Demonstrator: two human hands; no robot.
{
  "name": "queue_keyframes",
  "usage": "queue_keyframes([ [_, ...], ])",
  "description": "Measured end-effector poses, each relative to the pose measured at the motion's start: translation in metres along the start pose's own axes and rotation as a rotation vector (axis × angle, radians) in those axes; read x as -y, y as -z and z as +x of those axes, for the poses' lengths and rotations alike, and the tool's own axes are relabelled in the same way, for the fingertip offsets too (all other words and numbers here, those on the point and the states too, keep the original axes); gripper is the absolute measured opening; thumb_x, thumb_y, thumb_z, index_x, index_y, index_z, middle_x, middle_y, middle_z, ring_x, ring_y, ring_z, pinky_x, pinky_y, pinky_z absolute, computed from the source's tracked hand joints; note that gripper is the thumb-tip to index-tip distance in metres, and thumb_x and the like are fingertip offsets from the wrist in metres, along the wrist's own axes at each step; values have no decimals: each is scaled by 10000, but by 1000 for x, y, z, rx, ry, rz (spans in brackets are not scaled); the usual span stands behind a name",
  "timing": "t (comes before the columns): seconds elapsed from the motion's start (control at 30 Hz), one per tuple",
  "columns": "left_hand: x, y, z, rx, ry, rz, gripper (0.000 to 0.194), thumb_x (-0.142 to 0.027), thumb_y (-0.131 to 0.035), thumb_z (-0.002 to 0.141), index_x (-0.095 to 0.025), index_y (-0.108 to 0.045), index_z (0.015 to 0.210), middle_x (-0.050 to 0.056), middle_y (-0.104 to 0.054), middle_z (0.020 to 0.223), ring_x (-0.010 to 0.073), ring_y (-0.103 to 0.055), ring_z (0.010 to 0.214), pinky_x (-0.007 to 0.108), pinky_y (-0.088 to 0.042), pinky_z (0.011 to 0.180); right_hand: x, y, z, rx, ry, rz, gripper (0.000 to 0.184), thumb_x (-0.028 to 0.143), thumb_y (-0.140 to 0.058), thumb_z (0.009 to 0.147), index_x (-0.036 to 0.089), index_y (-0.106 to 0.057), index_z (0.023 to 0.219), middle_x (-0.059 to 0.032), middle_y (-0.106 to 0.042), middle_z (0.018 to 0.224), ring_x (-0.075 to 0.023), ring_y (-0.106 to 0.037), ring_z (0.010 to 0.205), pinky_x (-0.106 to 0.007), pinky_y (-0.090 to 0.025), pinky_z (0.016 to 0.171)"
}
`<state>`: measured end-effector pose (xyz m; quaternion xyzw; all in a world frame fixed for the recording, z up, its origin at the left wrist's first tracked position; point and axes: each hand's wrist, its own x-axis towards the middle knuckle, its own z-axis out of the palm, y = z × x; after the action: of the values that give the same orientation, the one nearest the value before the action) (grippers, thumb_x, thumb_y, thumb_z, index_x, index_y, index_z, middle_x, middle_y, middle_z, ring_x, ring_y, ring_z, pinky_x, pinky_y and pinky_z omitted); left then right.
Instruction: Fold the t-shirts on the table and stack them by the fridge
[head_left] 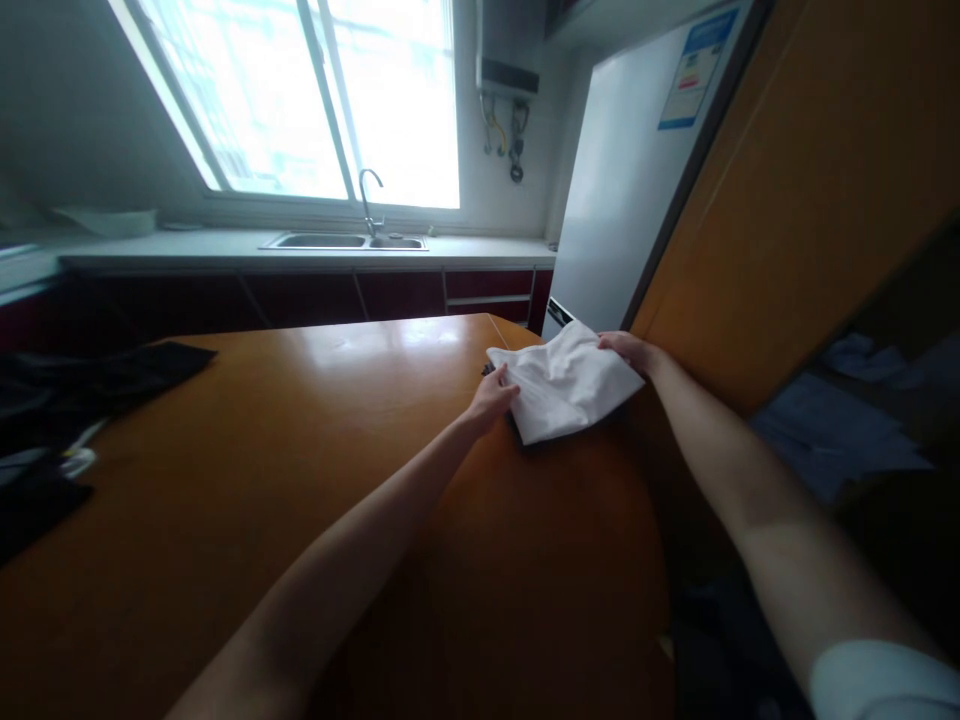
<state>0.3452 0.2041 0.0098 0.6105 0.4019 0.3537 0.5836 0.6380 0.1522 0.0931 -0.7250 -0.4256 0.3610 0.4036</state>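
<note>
A folded white cloth (571, 380) lies at the right end of the wooden table (360, 400), with dark fabric showing beneath its near edge. My left hand (493, 394) grips the cloth's left edge, thumb on top and fingers underneath. At the far right corner, my right hand (624, 346) pinches the same cloth; its fingertips are partly hidden by the fabric. Whether the cloth is a garment cannot be made out.
Black fabric items (90, 385) lie on the table's left side. Behind the table run a counter with a sink (322, 241) and a faucet (367, 205) under a window. A fridge (622, 180) and a wooden panel (795, 190) stand close on the right.
</note>
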Motion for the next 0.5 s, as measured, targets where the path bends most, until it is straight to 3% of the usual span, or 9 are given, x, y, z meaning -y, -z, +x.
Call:
queue_keyframes([
  [0.1, -6, 4, -3, 20, 19, -16, 897, -104, -691, 736, -176, -378, 1573, 151, -657, 1273, 184, -686, 815, 235, -569, 603, -8, -6, 9, -60, -45, -72, 348, 157, -658, 754, 121, -691, 1098, -17, -659, 690, -133, -527, 514, -230, -447, 497],
  [0.27, -10, 6, -4, 19, -16, -11, 952, -60, -647, 681, -179, -361, 1582, 121, -674, 1175, 115, -617, 663, 191, -512, 518, -10, -13, 17, -83, -79, -221, 330, 52, -665, 691, 128, -742, 1003, -49, -718, 769, -183, -642, 652, -258, -517, 595],
  [0.5, 3, 4, -6, -18, -51, 6, 969, -35, -644, 651, -166, -379, 1574, 142, -651, 1277, 168, -666, 816, 211, -554, 612, -23, -23, 30, -214, -137, -422, 239, -10, -730, 597, 91, -753, 813, -90, -709, 731, -300, -703, 870, -337, -554, 761],
])
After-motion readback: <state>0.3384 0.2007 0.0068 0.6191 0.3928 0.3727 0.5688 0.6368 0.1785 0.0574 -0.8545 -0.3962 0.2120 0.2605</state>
